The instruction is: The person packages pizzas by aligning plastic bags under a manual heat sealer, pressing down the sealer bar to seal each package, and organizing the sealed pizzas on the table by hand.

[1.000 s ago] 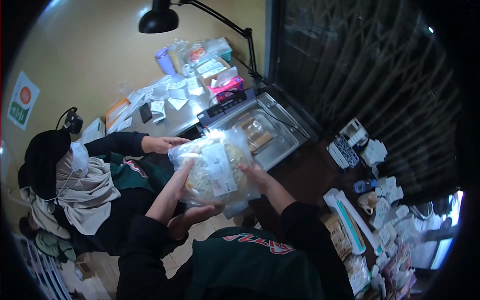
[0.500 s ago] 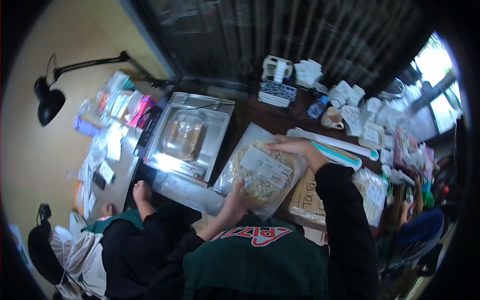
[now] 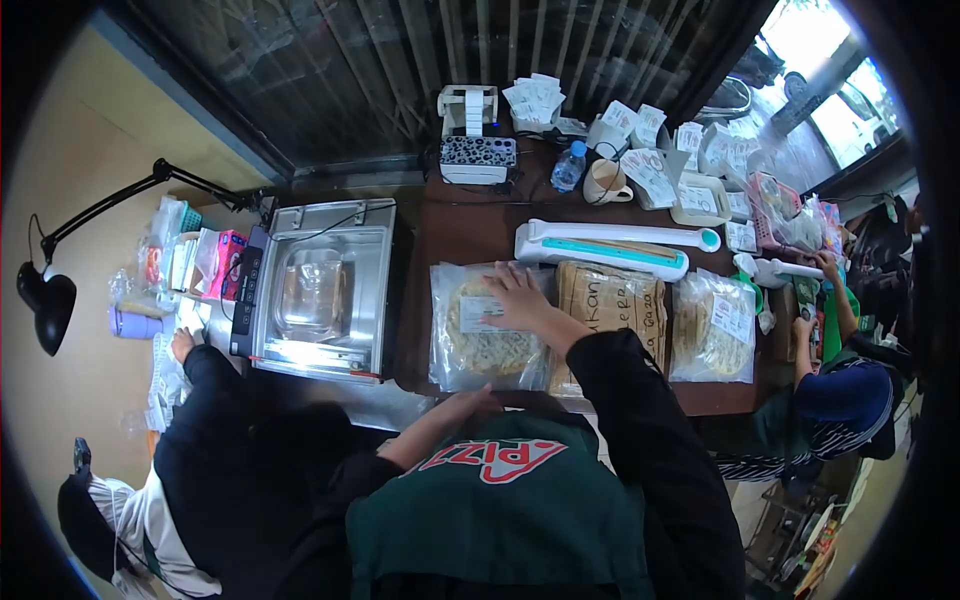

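A flat, round pizza in a transparent plastic bag (image 3: 478, 352) lies on the dark brown table, with a white label under my fingers. My right hand (image 3: 524, 300) rests on top of the bag with its fingers spread. My left hand (image 3: 465, 408) is low at the table's front edge, just below the bag; its fingers are blurred and partly hidden. Right of the bag is a cardboard piece with handwriting (image 3: 612, 315), wrapped in plastic. Beyond that sits another bagged pizza (image 3: 712, 330) with a white label.
Left stands a vacuum sealer (image 3: 385, 300) with a pack inside. Behind the bags lies a white-and-turquoise bag sealer (image 3: 610, 250). A mug (image 3: 606, 182), a water bottle (image 3: 569, 167) and a label printer (image 3: 468, 110) line the back. Co-workers are at both sides.
The bagged pizza, held up in both hands before, now lies on the table. My left hand has come off it, and my right hand has flattened on top. The view has shifted.
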Tool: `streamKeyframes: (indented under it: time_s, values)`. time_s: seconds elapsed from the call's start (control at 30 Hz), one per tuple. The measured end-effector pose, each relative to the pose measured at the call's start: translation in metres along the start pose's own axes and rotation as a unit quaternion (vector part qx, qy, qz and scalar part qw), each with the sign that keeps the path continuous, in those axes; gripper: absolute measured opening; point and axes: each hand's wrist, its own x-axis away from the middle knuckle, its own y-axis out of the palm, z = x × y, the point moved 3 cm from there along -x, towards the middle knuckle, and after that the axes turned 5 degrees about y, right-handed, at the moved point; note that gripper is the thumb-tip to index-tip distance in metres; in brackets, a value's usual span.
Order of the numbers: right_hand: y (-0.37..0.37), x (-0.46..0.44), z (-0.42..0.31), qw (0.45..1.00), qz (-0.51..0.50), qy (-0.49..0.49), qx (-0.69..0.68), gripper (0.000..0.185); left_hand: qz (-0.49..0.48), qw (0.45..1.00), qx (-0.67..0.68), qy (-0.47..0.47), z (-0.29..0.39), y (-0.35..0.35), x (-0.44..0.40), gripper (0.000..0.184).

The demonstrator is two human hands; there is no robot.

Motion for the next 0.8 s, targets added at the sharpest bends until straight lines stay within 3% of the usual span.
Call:
streamKeyframes:
  time_s: [0.03, 0.1, 0.17, 0.27, 0.3, 0.43, 0.53, 0.57, 0.67, 0.77, 0.8]
  values:
    - [0.003, 0.013, 0.002, 0.999, 0.024, -0.007, -0.022, 0.081, 0.029, 0.987, -0.147, 0.054, 0.019, 0.004, 0.024, 0.059]
    - [0.008, 0.042, 0.003, 0.995, 0.072, -0.022, -0.067, 0.075, 0.163, 0.931, -0.324, 0.051, 0.043, -0.008, 0.060, 0.052]
    - [0.013, 0.079, -0.002, 0.989, 0.062, -0.030, -0.132, 0.065, 0.325, 0.864, -0.323, 0.207, 0.045, -0.025, 0.075, 0.044]
    - [0.010, 0.126, -0.016, 0.969, 0.069, -0.028, -0.234, 0.050, 0.393, 0.827, -0.321, 0.242, 0.041, -0.043, 0.053, 0.040]
    - [0.009, 0.137, -0.019, 0.960, 0.079, -0.021, -0.268, 0.044, 0.394, 0.804, -0.381, 0.231, 0.045, -0.040, 0.047, 0.040]
    - [0.012, 0.152, -0.026, 0.930, 0.115, 0.037, -0.348, 0.033, 0.323, 0.801, -0.471, 0.181, 0.044, -0.045, 0.027, 0.041]
    - [-0.006, 0.151, -0.025, 0.917, 0.100, 0.062, -0.382, 0.032, 0.290, 0.832, -0.431, 0.195, 0.042, -0.052, 0.030, 0.040]
    - [-0.012, 0.149, -0.023, 0.921, 0.105, 0.053, -0.372, 0.033, 0.312, 0.802, -0.451, 0.239, 0.039, -0.057, 0.029, 0.038]
    - [-0.038, 0.145, -0.015, 0.922, 0.159, 0.019, -0.352, 0.032, 0.347, 0.784, -0.347, 0.379, 0.073, -0.048, 0.043, 0.037]
    - [-0.075, 0.146, -0.003, 0.924, 0.194, -0.018, -0.329, 0.037, 0.273, 0.830, -0.349, 0.339, 0.151, -0.010, 0.061, 0.033]
    - [-0.092, 0.145, 0.000, 0.925, 0.201, -0.033, -0.320, 0.040, 0.241, 0.818, -0.396, 0.340, 0.178, 0.010, 0.065, 0.028]
